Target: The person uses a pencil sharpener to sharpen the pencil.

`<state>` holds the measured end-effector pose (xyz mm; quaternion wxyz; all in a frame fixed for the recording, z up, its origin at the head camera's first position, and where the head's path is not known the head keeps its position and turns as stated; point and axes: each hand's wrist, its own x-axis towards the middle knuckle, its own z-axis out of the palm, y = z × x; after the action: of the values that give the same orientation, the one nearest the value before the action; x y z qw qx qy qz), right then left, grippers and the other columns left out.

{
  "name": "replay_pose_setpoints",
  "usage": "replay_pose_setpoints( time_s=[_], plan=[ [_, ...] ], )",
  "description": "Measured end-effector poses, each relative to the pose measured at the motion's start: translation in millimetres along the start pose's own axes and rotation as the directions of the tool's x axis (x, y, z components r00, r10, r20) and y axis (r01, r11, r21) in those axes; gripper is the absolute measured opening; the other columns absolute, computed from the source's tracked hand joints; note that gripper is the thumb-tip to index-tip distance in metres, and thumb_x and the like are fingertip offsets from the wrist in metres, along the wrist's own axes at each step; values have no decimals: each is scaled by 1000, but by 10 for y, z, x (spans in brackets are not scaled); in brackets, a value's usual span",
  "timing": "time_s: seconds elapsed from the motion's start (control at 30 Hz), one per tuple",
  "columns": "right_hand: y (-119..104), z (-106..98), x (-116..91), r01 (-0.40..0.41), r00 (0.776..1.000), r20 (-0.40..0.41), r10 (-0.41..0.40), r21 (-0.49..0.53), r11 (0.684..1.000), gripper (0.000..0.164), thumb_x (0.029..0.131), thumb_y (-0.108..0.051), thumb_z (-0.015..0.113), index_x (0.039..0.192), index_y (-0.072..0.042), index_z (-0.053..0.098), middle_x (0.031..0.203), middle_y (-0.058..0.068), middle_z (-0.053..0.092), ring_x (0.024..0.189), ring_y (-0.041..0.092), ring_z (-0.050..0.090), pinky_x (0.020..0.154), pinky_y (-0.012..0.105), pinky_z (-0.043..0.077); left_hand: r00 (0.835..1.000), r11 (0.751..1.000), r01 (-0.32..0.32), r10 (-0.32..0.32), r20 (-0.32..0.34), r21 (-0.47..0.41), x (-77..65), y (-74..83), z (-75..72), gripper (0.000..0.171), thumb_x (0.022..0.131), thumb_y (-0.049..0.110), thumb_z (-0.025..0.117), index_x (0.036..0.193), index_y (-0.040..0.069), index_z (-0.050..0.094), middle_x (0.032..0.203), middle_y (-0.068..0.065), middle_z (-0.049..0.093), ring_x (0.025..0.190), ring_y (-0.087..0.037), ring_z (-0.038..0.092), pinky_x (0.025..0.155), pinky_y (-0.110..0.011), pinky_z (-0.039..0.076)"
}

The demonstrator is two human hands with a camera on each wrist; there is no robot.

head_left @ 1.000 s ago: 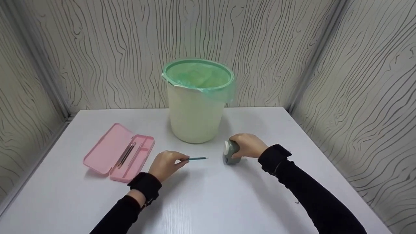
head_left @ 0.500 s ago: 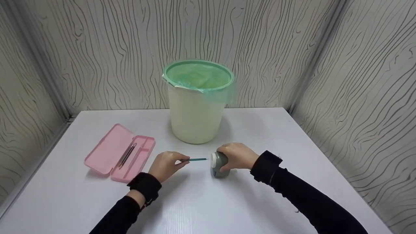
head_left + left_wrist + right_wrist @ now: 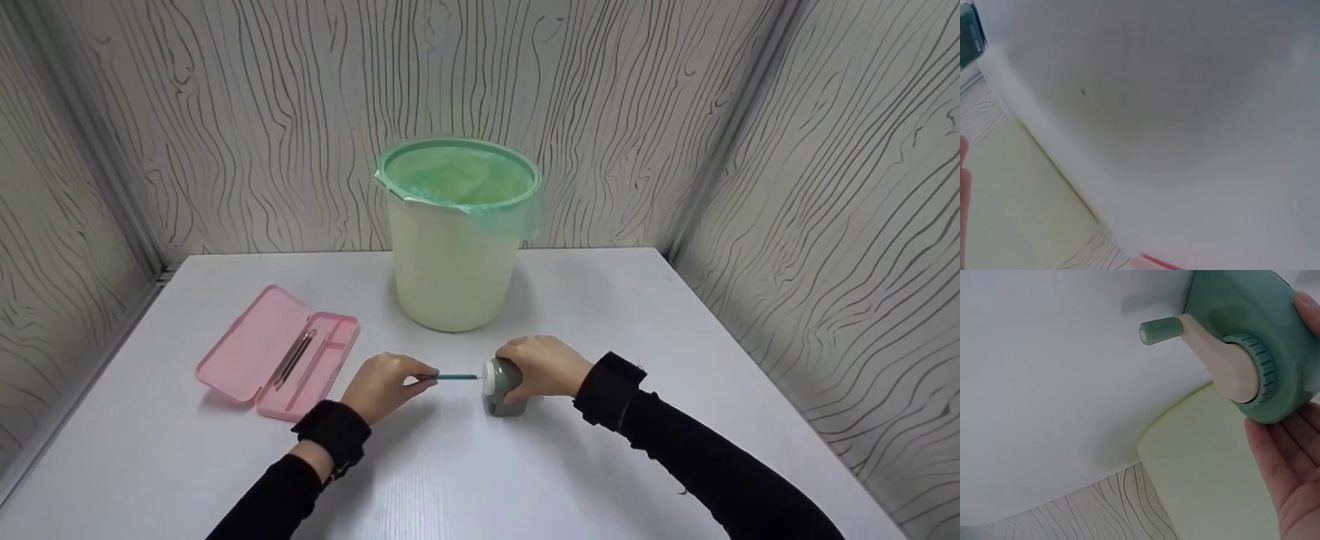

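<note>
My left hand (image 3: 381, 384) pinches a thin teal pencil (image 3: 456, 376) level over the table, its pale tip pointing right. The tip is right at the white front of a green crank pencil sharpener (image 3: 507, 391). My right hand (image 3: 546, 366) grips the sharpener from above and to the right. Seen from the right wrist, the sharpener body (image 3: 1283, 320) carries a beige crank arm (image 3: 1219, 357) with a green knob (image 3: 1161, 331), which no finger touches. Only fingertips (image 3: 963, 191) of the left hand and a corner of the sharpener (image 3: 970, 39) show in the left wrist view; the pencil is hidden there.
Left of my hands lies a pink pencil case (image 3: 247, 345), lid folded back, with a few dark pencils (image 3: 294, 361) inside. A tall pale bin (image 3: 454, 262) with a green bag liner (image 3: 499, 214) stands behind the hands. Wood-patterned walls (image 3: 285, 112) surround the white table (image 3: 600, 292).
My right hand has brought the sharpener left and nearer to me, up to the pencil tip. The left hand and pencil have shifted only slightly.
</note>
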<state>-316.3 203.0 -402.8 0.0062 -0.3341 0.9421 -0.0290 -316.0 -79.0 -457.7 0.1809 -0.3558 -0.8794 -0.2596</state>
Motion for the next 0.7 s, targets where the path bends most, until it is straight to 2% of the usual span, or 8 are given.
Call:
replay_pose_setpoints(
  time_s=[0.13, 0.47, 0.57, 0.7],
  plan=[
    [7, 10, 11, 1, 1000, 4, -1, 19, 1000, 49, 78, -29, 90, 117, -7, 70, 107, 5, 76, 92, 18, 68, 81, 34, 58, 1000, 1000, 4, -4, 13, -14, 7, 3, 22, 13, 85, 10, 81, 98, 11, 83, 87, -2, 82, 80, -12, 78, 74, -30, 61],
    [67, 87, -47, 43, 998, -47, -40, 69, 997, 55, 80, -28, 88, 124, -7, 65, 114, 6, 74, 99, 21, 70, 87, 35, 58, 1000, 999, 7, -7, 5, -47, 30, 29, 81, 11, 86, 11, 81, 97, 10, 83, 87, -1, 82, 80, -12, 78, 74, -30, 61],
    [89, 104, -50, 39, 999, -39, -37, 69, 997, 61, 79, -30, 89, 129, -4, 64, 119, 8, 74, 103, 23, 71, 91, 38, 58, 1000, 999, 12, -12, 0, -47, 43, 39, 97, 11, 85, 11, 82, 96, 11, 83, 87, -1, 82, 80, -11, 78, 74, -30, 61],
    [144, 140, -69, 22, 999, -43, -18, 101, 995, 63, 77, -33, 91, 127, -4, 65, 118, 8, 75, 103, 23, 71, 90, 37, 59, 1000, 999, 11, -11, 3, -44, 54, 44, 117, 11, 85, 10, 82, 96, 11, 83, 86, -1, 82, 79, -11, 78, 74, -30, 61]
  ],
)
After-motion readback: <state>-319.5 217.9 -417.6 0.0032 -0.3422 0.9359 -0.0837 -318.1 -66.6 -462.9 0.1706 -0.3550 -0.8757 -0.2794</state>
